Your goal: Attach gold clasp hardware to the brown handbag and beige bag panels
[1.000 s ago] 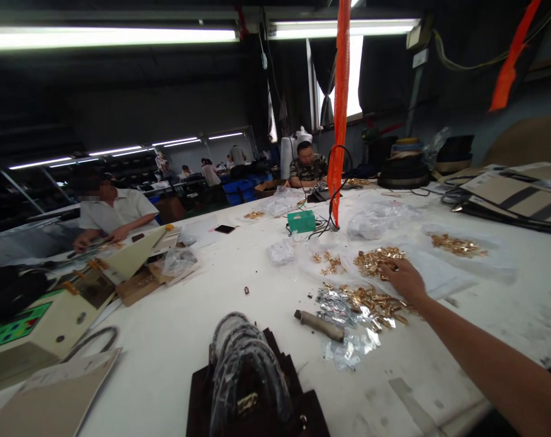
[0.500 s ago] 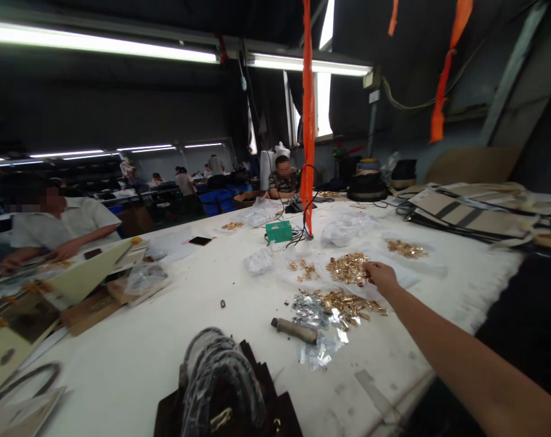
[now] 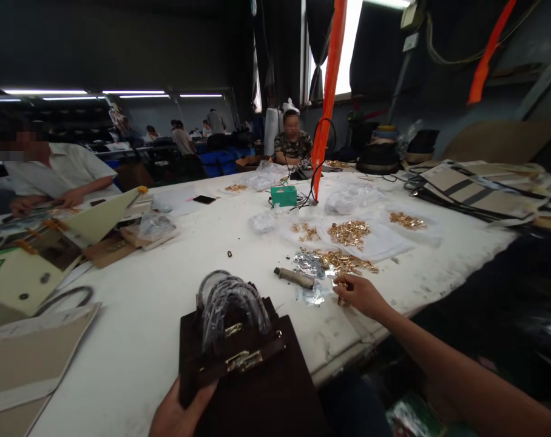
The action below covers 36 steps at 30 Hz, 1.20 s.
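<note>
My left hand point(image 3: 178, 413) grips the near left corner of a dark brown handbag point(image 3: 248, 364) that lies on the white table point(image 3: 157, 303), its plastic-wrapped handles point(image 3: 227, 300) toward the far side. My right hand point(image 3: 360, 294) hovers just right of the bag, fingers pinched on small gold metal pieces point(image 3: 341, 284). Just beyond it lie silver foil wrappers point(image 3: 309, 273), a tool with a wooden handle point(image 3: 296, 278) and a scatter of gold hardware point(image 3: 341, 261).
More gold hardware piles point(image 3: 349, 232) sit on plastic sheets further back, with a green box point(image 3: 283, 195) and an orange hanging strap point(image 3: 327, 91). Cream bag panels point(image 3: 43, 255) lie at left. A person in a white shirt point(image 3: 61, 176) sits at left, another point(image 3: 292, 142) at the far end.
My right hand came back from the far gold pile to near the bag, holding small pieces. My left hand has come into view gripping the bag. The camera tilted down.
</note>
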{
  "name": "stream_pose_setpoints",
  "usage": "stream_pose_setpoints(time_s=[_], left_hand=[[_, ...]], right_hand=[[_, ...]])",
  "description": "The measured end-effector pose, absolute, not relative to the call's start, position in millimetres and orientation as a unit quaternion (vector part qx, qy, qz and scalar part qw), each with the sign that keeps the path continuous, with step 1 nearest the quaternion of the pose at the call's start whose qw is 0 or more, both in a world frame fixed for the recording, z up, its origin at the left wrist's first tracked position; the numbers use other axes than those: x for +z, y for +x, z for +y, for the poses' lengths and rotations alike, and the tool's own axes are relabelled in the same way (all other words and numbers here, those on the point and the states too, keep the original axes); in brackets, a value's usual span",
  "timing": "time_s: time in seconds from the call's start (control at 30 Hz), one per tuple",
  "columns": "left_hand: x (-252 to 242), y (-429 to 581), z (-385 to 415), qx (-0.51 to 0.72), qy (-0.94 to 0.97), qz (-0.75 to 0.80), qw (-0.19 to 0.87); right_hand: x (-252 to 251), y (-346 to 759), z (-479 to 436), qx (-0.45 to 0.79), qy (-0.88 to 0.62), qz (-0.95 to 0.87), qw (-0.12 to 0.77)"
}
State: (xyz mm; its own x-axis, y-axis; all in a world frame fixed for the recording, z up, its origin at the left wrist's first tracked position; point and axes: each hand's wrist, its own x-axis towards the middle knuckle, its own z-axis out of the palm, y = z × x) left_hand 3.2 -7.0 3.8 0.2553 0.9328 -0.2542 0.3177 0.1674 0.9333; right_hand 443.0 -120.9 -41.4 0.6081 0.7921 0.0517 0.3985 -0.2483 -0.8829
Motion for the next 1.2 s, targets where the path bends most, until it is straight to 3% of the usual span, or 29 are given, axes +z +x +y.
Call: stream_pose_setpoints(time_s=[0.2,0.43,0.57,0.7,0.87,1.07,1.2], left_hand=[[-2.7,-2.1,-10.0,0.308,0.540,0.488,0.612],[11.4,-2.6,-13.8,0.326,0.452,0.412,0.721],[17.5,-4.4,-18.4,0.325,0.378,0.396,0.771],[20.4,-5.6,-23.4,0.303,0.306,0.358,0.828],[18.7,-9.2,-25.5,0.289,0.286,0.294,0.865],[12.4,-14.6,-24.7,0.292,0.279,0.268,0.875],[7.7,-17.0,-21.6,0.276,0.265,0.259,0.887]], right_hand=[[-36.5,417.6,-125.4,0.199,-0.777,-0.428,0.417],[2.8,410.9,-131.3,0.143,-0.779,-0.463,0.398],[31.0,362.4,-142.2,0.160,-0.760,-0.458,0.433],[44.0,276.8,-154.1,0.232,-0.691,-0.495,0.473],[22.3,188.7,-145.9,0.390,-0.556,-0.612,0.406],[-3.0,188.7,-115.4,0.150,-0.540,-0.697,0.447],[1.5,215.4,-109.2,0.066,-0.559,-0.691,0.453]])
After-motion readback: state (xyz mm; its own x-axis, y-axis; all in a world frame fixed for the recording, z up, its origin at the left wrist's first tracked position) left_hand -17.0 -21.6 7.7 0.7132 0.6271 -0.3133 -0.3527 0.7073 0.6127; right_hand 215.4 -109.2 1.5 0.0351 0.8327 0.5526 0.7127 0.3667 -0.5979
